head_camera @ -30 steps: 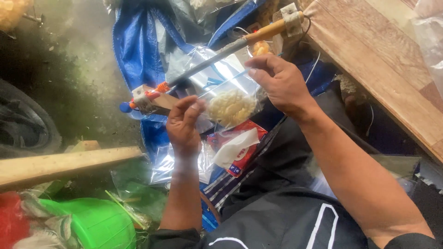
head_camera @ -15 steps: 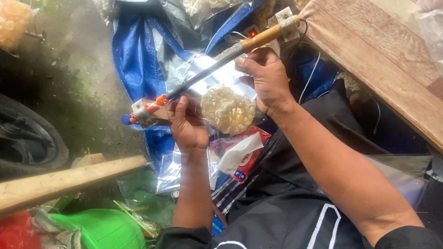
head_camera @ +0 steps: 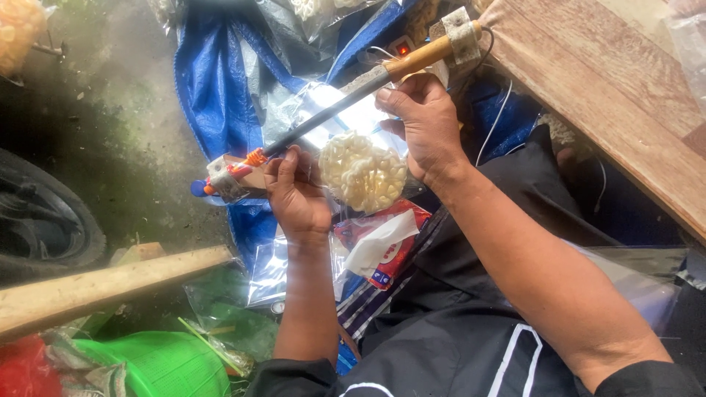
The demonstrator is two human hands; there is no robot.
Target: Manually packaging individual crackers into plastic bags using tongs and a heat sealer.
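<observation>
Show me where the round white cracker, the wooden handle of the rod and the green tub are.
round white cracker [head_camera: 362,171], head view, its middle.
wooden handle [head_camera: 421,57], head view, mid-length.
green tub [head_camera: 173,367], head view, its ribbed side.

One round cracker [head_camera: 362,173], one sealing bar [head_camera: 331,110], two hands.

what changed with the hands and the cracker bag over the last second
The left hand rose from below the bar to its lower end, fingers now gripping the clear bag's edge there. The right hand shifted up along the sealer bar toward the wooden handle. The bagged round cracker stayed between the hands under the bar; the red packet stayed on the lap.
</observation>
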